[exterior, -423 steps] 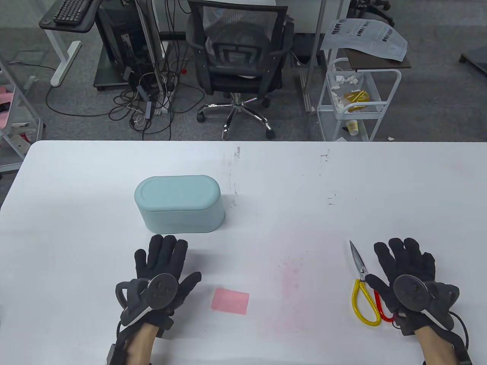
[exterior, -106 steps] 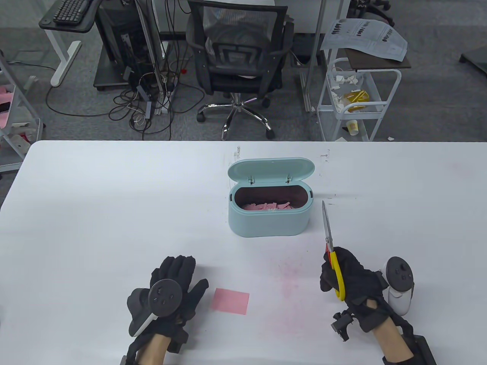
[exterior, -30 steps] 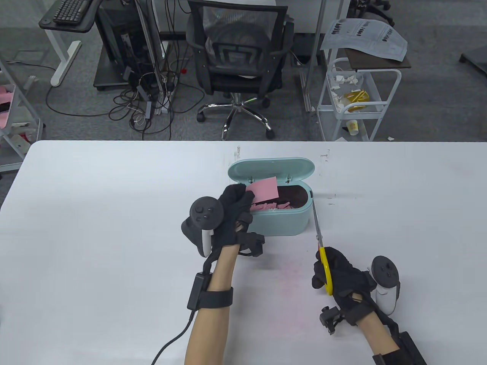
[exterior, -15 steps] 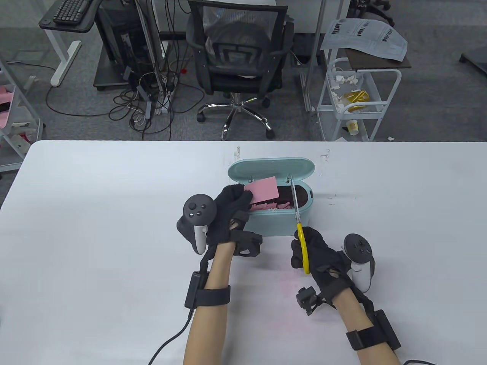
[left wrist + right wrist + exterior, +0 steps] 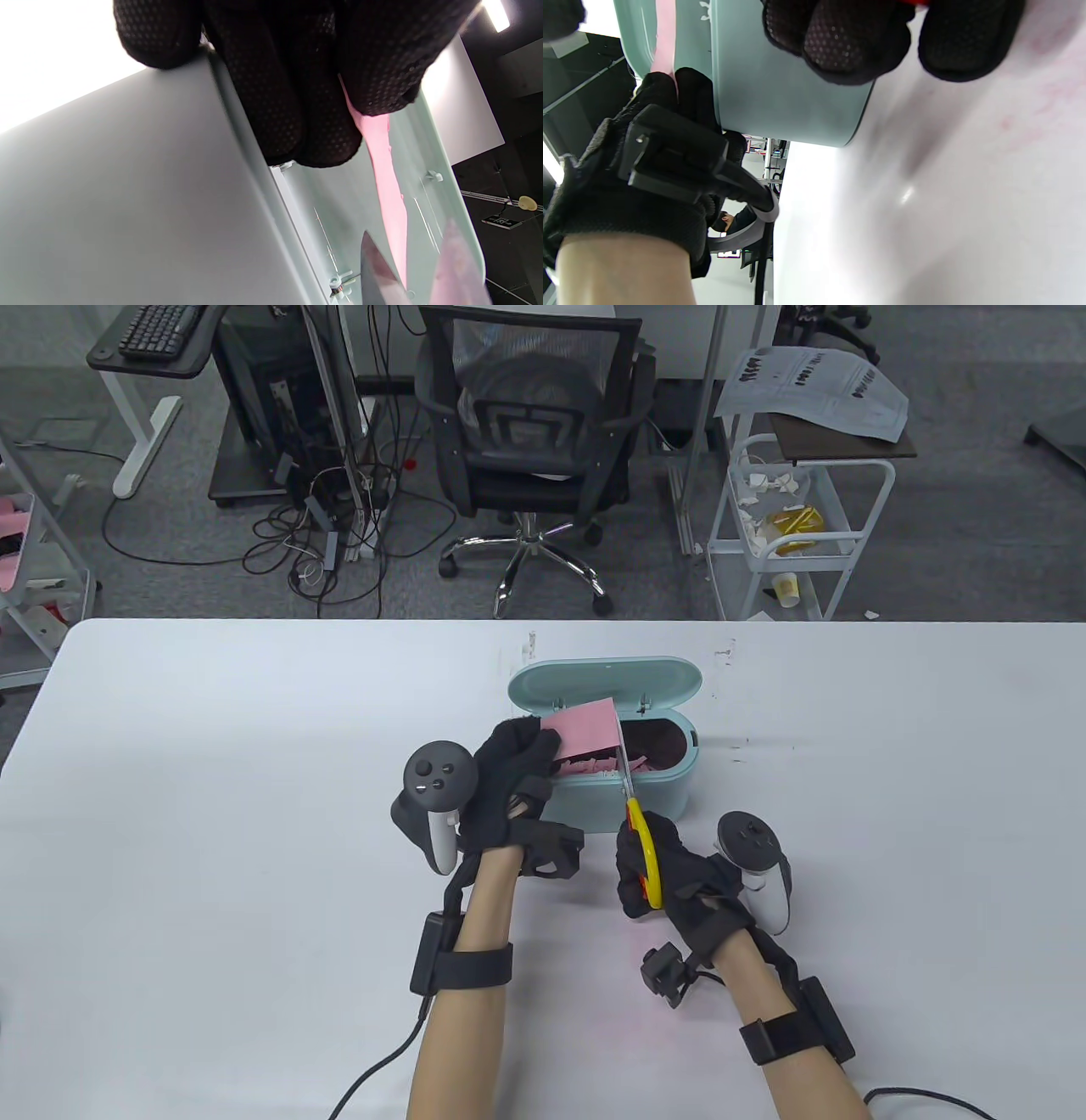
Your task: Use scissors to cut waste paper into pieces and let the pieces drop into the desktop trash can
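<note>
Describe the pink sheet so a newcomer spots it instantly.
On the white table, find the open mint bin mid-table. The left hand holds the pink sheet above its opening. Unlike the pink scraps inside, it is one whole rectangle, with the scissors at its edge.

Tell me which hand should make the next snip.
Right. The right hand grips the scissors, blades at the edge of the pink paper; the left hand pinches that paper over the open trash can.
</note>
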{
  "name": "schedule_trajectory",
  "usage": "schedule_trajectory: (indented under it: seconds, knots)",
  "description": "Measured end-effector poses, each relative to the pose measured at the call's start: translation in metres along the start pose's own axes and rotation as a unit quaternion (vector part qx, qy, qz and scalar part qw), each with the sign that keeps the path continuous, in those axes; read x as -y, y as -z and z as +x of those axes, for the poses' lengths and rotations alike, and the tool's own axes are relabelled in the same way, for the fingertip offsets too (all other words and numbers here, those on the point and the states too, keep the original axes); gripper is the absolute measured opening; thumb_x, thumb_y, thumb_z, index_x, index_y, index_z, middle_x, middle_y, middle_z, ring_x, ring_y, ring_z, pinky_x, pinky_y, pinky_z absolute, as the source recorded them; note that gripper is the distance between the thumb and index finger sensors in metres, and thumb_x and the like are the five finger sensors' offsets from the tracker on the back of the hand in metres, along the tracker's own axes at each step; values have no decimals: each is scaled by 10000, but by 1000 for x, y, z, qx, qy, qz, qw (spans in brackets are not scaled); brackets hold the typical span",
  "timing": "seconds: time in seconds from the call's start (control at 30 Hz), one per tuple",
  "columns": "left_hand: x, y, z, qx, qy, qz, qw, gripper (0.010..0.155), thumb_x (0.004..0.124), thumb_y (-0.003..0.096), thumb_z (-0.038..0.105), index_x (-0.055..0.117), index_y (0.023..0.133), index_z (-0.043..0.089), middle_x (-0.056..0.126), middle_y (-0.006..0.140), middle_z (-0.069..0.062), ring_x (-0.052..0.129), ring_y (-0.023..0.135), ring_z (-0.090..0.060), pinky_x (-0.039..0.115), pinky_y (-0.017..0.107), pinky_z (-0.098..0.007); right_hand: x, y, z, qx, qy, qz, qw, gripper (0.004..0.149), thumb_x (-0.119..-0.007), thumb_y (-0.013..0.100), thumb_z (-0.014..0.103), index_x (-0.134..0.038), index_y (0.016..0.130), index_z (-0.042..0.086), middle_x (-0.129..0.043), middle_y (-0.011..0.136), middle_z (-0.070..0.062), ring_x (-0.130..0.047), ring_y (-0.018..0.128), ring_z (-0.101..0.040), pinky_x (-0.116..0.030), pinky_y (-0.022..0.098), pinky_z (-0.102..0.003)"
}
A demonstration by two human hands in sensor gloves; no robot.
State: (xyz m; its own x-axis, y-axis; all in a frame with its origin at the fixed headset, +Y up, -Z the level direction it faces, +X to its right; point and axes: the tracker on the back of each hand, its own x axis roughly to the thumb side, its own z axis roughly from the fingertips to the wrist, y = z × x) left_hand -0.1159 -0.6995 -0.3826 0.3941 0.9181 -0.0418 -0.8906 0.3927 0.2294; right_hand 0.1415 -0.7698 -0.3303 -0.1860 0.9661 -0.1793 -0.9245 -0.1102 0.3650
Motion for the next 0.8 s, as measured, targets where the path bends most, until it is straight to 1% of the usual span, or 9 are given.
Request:
schedule_trajectory:
  seconds: [0.1,0.2,0.37,0.47,0.7,0.8]
  knots:
    - [0,0,0,1,-1,1,1000,359,890,453,460,894,779,309,1114,599,106,1122,524,-78,805,555,-401,-2,2,4,9,-11,-15,1000,937,-676,378,782,-303,986,173,-735,778,21,-909,463,-225,-786,446,-572]
    - [0,0,0,2,0,1,1000,357,891,454,457,892,780,310,1111,605,101,1121,524,-79,804,555,-402,-2,3,6,9,2,-34,999,921,-686,371,769,-332,974,170,-767,741,31,-928,419,-214,-811,406,-555]
    - [0,0,0,2,0,2,1000,358,891,454,456,893,780,307,1113,600,105,1121,523,-80,805,553,-404,2,6,5,5,-17,-29,999,910,-692,371,769,-354,970,173,-791,714,48,-941,389,-197,-829,382,-535]
    - [0,0,0,4,3,3,1000,359,892,453,454,894,779,306,1112,603,99,1121,522,-81,805,553,-406,2,6,4,6,-5,-37,999,905,-700,365,763,-370,967,173,-802,703,51,-947,376,-196,-834,373,-533]
    - [0,-1,-1,8,3,6,1000,355,888,453,455,898,779,313,1115,599,105,1123,519,-77,809,551,-402,3,8,2,3,-9,-42,999,883,-699,365,754,-399,956,171,-829,665,73,-963,334,-172,-855,340,-510]
    - [0,-1,-1,9,1,5,1000,354,888,453,453,902,778,313,1117,599,105,1125,518,-74,810,550,-402,3,7,1,-6,3,-52,999,816,-673,385,717,-440,931,158,-864,610,95,-983,270,-141,-885,289,-478]
